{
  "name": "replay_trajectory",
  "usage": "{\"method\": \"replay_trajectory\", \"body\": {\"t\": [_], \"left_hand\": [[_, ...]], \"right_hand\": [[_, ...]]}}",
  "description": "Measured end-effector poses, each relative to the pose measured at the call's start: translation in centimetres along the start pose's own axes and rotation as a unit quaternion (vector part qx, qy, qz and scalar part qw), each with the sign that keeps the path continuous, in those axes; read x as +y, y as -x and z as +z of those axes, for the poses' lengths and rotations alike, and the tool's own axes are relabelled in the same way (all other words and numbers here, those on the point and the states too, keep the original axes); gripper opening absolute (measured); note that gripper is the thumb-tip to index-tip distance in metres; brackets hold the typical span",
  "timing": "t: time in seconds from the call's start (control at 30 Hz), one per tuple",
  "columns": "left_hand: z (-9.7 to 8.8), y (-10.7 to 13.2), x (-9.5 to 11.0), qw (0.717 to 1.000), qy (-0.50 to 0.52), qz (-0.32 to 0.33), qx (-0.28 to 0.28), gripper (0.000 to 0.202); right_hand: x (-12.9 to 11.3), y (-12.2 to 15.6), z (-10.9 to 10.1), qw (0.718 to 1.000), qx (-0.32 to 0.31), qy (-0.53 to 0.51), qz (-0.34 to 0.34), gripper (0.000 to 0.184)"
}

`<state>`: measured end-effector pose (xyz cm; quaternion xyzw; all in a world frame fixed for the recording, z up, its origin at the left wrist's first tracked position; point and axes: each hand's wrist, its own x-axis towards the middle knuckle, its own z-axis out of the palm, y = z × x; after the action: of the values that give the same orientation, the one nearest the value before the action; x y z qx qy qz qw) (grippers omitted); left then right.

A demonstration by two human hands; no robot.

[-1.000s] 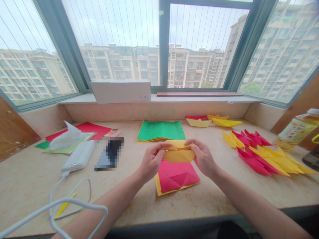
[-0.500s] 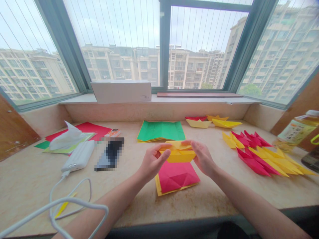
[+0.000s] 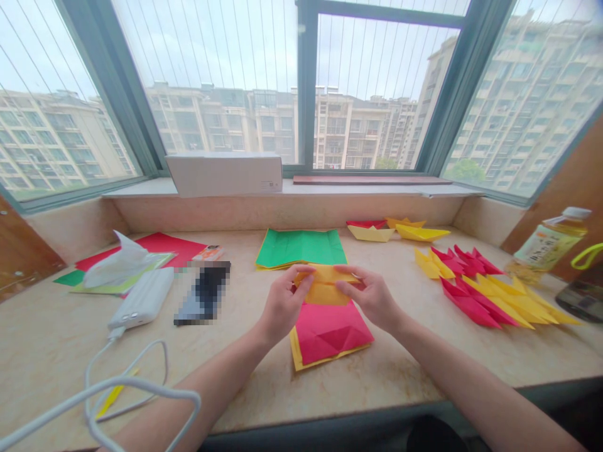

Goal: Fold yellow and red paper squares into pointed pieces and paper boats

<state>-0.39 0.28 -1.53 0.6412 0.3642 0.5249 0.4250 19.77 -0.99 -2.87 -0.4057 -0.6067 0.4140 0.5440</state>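
A piece of folded yellow paper (image 3: 327, 292) is held up between my two hands, above the counter. My left hand (image 3: 285, 301) pinches its left end, thumb in front and fingers behind. At the opposite end, my right hand (image 3: 374, 298) grips it with the thumb pressed on the front. Below them lies a stack of creased red and yellow paper (image 3: 334, 333), the red sheet on top. Just beyond my hands, green sheets (image 3: 304, 248) with yellow ones underneath rest on the counter.
Folded paper boats (image 3: 419, 233) stand at the back right, with several red and yellow folded pieces (image 3: 490, 301) nearer. A bottle (image 3: 541, 245) is at far right. To the left are a phone (image 3: 205, 292), a white power bank (image 3: 144, 298), its cable (image 3: 141, 384) and tissues (image 3: 115, 260).
My right thumb has come onto the front of the folded yellow paper, whose front face now tilts differently. The whole view has shifted slightly.
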Motion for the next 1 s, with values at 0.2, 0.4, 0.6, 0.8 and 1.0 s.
{"method": "replay_trajectory", "body": {"t": [0.2, 0.4, 0.6, 0.8, 1.0], "left_hand": [[-0.1, 0.1, 0.6, 0.998, -0.055, 0.028, -0.024, 0.029], [-0.4, -0.2, 0.5, 0.997, 0.017, -0.025, -0.076, 0.045], [-0.5, -0.6, 0.1, 0.993, 0.081, -0.061, -0.063, 0.05], [-0.7, -0.6, 0.1, 0.997, 0.0, -0.03, -0.064, 0.054], [-1.0, -0.8, 0.1, 0.988, -0.134, 0.035, -0.073, 0.044]], "right_hand": [[-0.3, -0.2, -0.2, 0.997, 0.03, 0.039, -0.064, 0.03], [-1.2, -0.3, -0.6, 0.999, -0.022, -0.028, -0.009, 0.044], [-0.6, -0.4, -0.8, 0.998, -0.041, -0.053, 0.016, 0.065], [0.3, -0.5, -0.7, 0.999, -0.025, 0.012, -0.019, 0.057], [0.3, -0.3, -0.7, 0.996, -0.021, 0.064, -0.055, 0.046]]}}
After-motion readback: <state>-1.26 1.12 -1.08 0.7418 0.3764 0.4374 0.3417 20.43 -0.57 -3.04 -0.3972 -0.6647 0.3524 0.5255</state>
